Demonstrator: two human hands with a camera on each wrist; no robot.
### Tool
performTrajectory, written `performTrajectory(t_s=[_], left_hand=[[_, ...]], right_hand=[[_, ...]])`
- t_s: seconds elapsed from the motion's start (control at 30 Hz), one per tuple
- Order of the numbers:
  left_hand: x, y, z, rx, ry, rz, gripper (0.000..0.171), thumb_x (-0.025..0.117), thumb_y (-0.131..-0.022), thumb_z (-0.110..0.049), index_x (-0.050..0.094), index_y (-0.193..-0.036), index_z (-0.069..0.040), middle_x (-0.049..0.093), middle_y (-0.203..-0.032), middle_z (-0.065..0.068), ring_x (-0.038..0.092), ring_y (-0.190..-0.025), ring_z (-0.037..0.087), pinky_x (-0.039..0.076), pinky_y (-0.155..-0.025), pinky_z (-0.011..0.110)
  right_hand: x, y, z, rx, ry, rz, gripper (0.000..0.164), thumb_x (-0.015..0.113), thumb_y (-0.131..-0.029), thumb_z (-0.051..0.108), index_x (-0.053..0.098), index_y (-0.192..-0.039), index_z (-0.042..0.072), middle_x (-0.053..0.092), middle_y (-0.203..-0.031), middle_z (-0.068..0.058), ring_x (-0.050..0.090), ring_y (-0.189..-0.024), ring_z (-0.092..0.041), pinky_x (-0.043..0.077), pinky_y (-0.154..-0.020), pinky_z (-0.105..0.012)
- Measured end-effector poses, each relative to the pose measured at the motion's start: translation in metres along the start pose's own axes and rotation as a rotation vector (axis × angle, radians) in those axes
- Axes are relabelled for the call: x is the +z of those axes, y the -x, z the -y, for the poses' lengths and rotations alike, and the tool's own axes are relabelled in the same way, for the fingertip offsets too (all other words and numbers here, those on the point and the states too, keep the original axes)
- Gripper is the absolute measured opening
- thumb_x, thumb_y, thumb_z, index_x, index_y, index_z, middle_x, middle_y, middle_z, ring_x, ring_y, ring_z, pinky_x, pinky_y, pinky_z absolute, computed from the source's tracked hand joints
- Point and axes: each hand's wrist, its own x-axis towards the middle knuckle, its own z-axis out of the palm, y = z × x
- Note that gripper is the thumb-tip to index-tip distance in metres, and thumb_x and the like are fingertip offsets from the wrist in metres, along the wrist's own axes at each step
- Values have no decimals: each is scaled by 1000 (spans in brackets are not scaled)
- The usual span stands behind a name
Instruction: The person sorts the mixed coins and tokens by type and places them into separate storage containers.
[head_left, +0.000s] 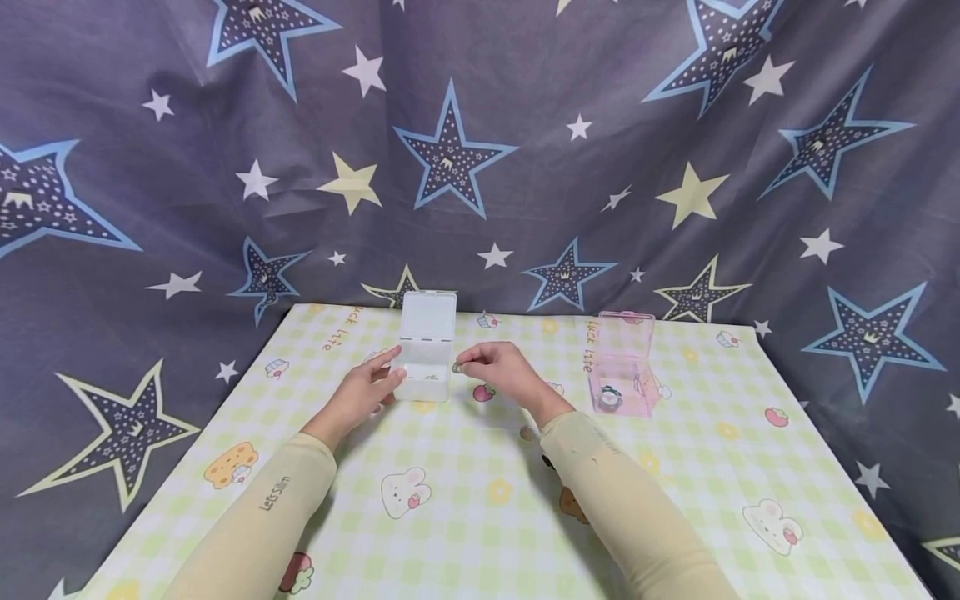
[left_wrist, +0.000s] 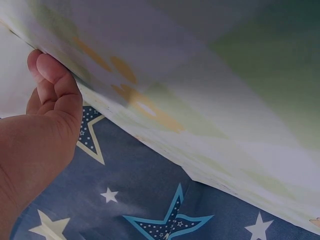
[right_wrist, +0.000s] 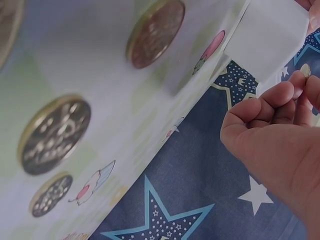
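A small white box [head_left: 422,389] stands at the back of the table with its lid [head_left: 429,316] raised. My left hand [head_left: 366,387] holds the box at its left side, thumb at the rim; the left wrist view shows its fingers [left_wrist: 52,72] bent. Just right of the box, my right hand [head_left: 498,367] pinches a coin [right_wrist: 305,70] between thumb and forefinger. A small greenish piece [head_left: 432,377] shows inside the box. Beneath the right forearm, more coins [right_wrist: 56,134] lie on the table, partly hidden by the sleeve in the head view.
To the right stands a clear pink box [head_left: 622,387], lid up, with a round silvery and dark green thing [head_left: 609,398] in it. A checked, printed cloth [head_left: 465,542] covers the table. Behind hangs a dark star-patterned curtain [head_left: 525,75].
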Motion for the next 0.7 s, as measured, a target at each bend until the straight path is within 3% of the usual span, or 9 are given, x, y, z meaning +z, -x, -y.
performTrajectory(t_s=[0.07, 0.2, 0.3, 0.5, 0.7], left_hand=[[0, 0, 0, 4, 1, 0, 64, 58, -112, -39, 32, -170, -29, 58, -157, 21, 71, -98, 24, 54, -78, 32], [0, 1, -1, 2, 2, 0, 64, 58, -112, -39, 33, -170, -29, 58, -156, 20, 71, -99, 24, 54, -79, 32], [0, 1, -2, 1, 1, 2, 64, 58, -112, -39, 32, -170, -29, 58, -157, 20, 71, -99, 24, 54, -79, 32], [0, 0, -1, -2, -4, 0, 64, 57, -112, -39, 32, -170, -29, 57, -157, 21, 71, -99, 24, 54, -79, 32], [0, -2, 2, 0, -10, -2, 64, 57, -112, -40, 32, -170, -31, 58, -156, 20, 70, -97, 23, 54, -79, 31]], right_hand=[[2, -1, 1, 22, -35, 13, 19, 68, -105, 18, 78, -119, 12, 79, -115, -15, 70, -86, -50, 61, -87, -59], [5, -2, 2, 52, -65, 20, 20, 68, -105, 19, 78, -121, 13, 74, -125, -25, 67, -76, -43, 62, -84, -59], [7, -4, 1, 70, -64, 15, 20, 69, -105, 21, 79, -121, 15, 75, -125, -22, 65, -70, -33, 63, -80, -53], [11, -6, 2, 91, -37, -7, 18, 71, -104, 25, 81, -119, 20, 79, -115, -4, 63, -72, -26, 63, -74, -46], [15, -8, 1, 97, -18, -22, 18, 71, -103, 24, 82, -117, 23, 79, -111, 2, 66, -95, -38, 63, -74, -46]])
